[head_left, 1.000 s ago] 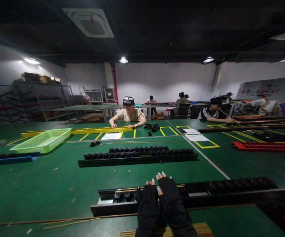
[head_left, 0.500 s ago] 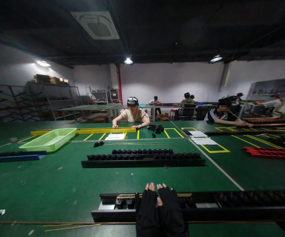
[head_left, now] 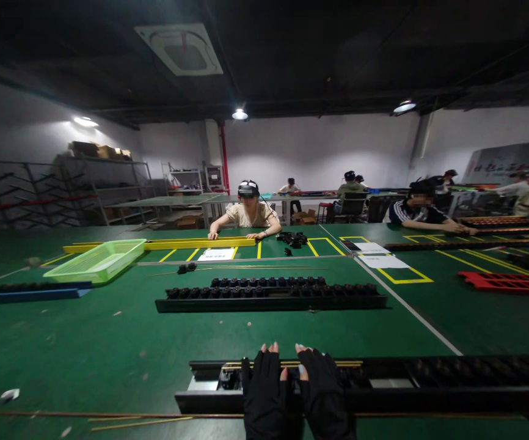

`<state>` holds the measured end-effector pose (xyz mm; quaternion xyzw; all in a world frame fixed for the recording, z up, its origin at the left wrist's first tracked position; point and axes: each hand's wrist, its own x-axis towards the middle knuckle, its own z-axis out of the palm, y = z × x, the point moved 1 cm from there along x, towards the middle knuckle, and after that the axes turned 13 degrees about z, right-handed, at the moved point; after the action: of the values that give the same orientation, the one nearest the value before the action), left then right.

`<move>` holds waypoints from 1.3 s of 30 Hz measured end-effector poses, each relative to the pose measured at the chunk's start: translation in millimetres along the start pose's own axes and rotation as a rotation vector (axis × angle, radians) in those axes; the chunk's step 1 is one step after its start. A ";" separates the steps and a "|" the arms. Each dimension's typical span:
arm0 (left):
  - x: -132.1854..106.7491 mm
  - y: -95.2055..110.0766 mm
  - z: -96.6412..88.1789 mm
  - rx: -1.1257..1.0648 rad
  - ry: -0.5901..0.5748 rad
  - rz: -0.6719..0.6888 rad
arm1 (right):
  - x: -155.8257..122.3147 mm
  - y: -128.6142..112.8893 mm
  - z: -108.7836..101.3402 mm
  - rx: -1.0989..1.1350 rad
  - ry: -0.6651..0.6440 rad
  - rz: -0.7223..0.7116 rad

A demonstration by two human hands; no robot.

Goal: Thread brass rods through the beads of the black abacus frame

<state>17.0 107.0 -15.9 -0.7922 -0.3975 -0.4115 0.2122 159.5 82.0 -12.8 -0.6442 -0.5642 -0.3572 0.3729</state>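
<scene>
My left hand and my right hand, both in black fingerless gloves, lie across a long black channel rail. Their fingers are stretched out and bare at the tips, pointing toward the rail's far side. Under the hands run thin brass-coloured rods along the rail. Small black parts sit inside the channel left of my left hand, and a row of dark parts fills its right end. The palms hide the channel's middle, including whatever they touch there.
Loose brass rods lie along the near side. Beyond the rail stands another black rail packed with black parts. A green basket is at left, a red rail at right. A co-worker sits opposite, hands at a yellow rail.
My hands have moved apart: the left slid left and the right slightly right, leaving a gap between them. The whole view has shifted a little.
</scene>
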 end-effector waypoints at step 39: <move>-12.8 -68.5 -23.3 -0.049 0.137 -0.264 | -2.3 -4.8 -14.2 0.193 -0.053 0.079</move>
<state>-53.8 126.5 -12.5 -0.7080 -0.4729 -0.4984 0.1635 154.0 68.8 -7.8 -0.6363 -0.5799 -0.2687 0.4320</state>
